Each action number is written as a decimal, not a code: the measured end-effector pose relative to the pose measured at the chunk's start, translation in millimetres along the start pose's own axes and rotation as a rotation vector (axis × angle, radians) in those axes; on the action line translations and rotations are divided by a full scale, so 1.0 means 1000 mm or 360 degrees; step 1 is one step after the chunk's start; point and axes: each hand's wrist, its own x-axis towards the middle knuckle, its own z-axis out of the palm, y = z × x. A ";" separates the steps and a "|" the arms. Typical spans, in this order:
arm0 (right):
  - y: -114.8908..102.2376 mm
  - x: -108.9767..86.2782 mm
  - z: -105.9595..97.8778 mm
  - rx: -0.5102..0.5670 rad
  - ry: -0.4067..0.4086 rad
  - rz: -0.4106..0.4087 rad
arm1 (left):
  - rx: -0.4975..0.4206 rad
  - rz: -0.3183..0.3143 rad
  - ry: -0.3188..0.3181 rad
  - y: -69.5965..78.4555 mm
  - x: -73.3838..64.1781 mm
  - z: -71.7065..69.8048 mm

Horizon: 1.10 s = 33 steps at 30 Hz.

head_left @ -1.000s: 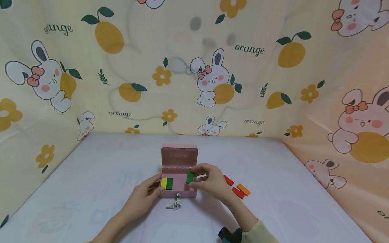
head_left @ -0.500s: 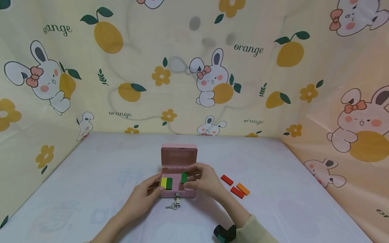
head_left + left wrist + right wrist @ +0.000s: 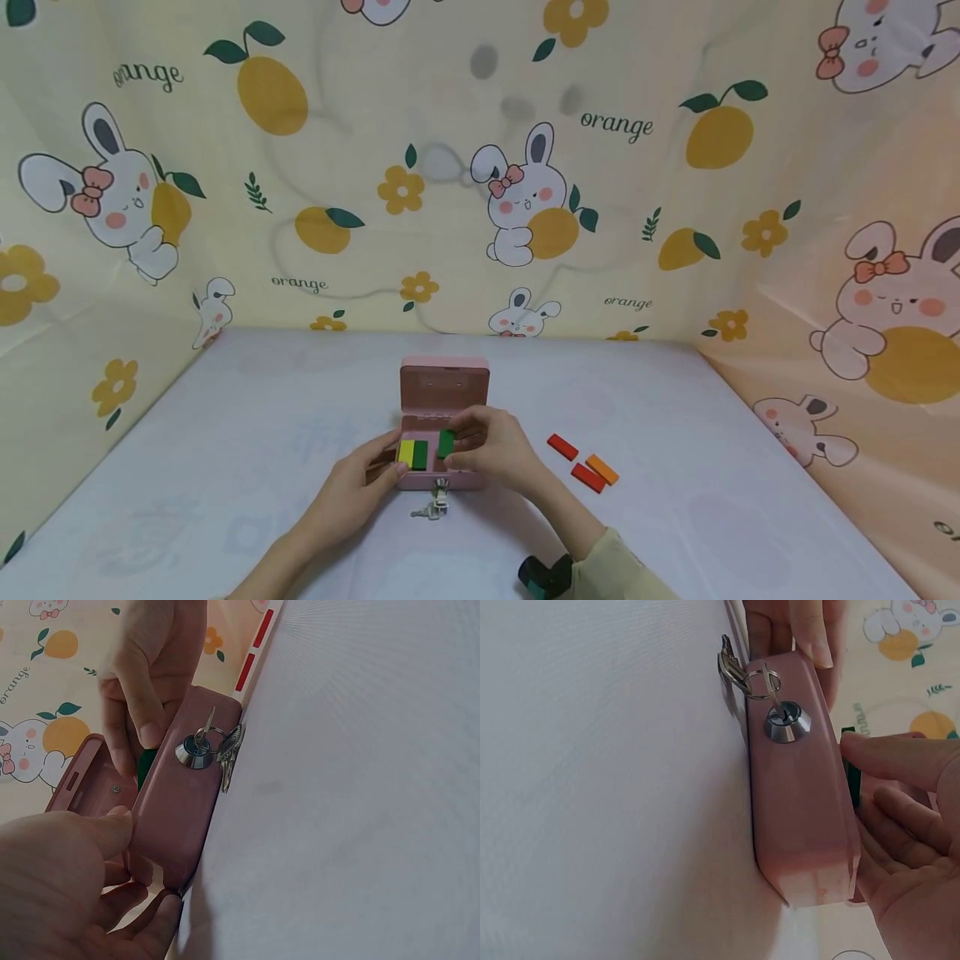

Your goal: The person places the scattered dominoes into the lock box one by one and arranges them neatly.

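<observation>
A small pink metal cash box (image 3: 461, 481) stands on the white table with its lid (image 3: 444, 388) raised. My left hand (image 3: 348, 492) holds the box's left side, thumb at the front rim and fingers round the end. Between thumb and fingers, my right hand (image 3: 495, 450) pinches a green block (image 3: 446, 444) upright inside the box opening. A yellow block (image 3: 407, 454) and another green block (image 3: 421, 456) lie side by side at the left end of the box. On the front, a lock (image 3: 787, 724) has a key in it, and more keys (image 3: 229, 754) hang from its ring.
Right of the box lie two red blocks, one farther back (image 3: 562, 447) and one nearer (image 3: 588, 477), beside an orange block (image 3: 602, 469). A black device (image 3: 543, 577) sits at the right wrist. Printed cloth (image 3: 435, 233) walls the back and sides.
My right hand has carried the green block leftward across the box, from its right end toward the two blocks inside. My left hand keeps its hold on the box.
</observation>
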 end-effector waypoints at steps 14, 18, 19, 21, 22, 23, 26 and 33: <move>0.001 0.008 0.006 -0.0098 -0.0030 -0.0060 | 0.0009 -0.0020 -0.0001 0.003 -0.001 0.000; 0.002 0.011 0.007 -0.0149 -0.0043 -0.0065 | 0.0014 -0.0015 -0.0001 0.001 -0.001 0.000; 0.003 0.012 0.007 -0.0165 -0.0047 -0.0067 | 0.0014 -0.0015 -0.0001 0.001 -0.001 0.000; 0.004 0.013 0.007 -0.0189 -0.0055 -0.0069 | 0.0011 -0.0014 -0.0001 0.001 -0.001 0.000; 0.005 0.014 0.007 -0.0200 -0.0057 -0.0069 | 0.0009 -0.0015 0.0000 0.000 -0.001 0.000; 0.006 0.015 0.008 -0.0208 -0.0061 -0.0072 | 0.0006 -0.0016 0.0000 0.000 -0.001 0.000; 0.007 0.017 0.008 -0.0219 -0.0069 -0.0076 | 0.0004 -0.0017 0.0003 0.000 -0.001 0.000; 0.008 0.019 0.009 -0.0311 -0.0120 -0.0093 | 0.0018 -0.0006 0.0000 0.000 -0.001 0.000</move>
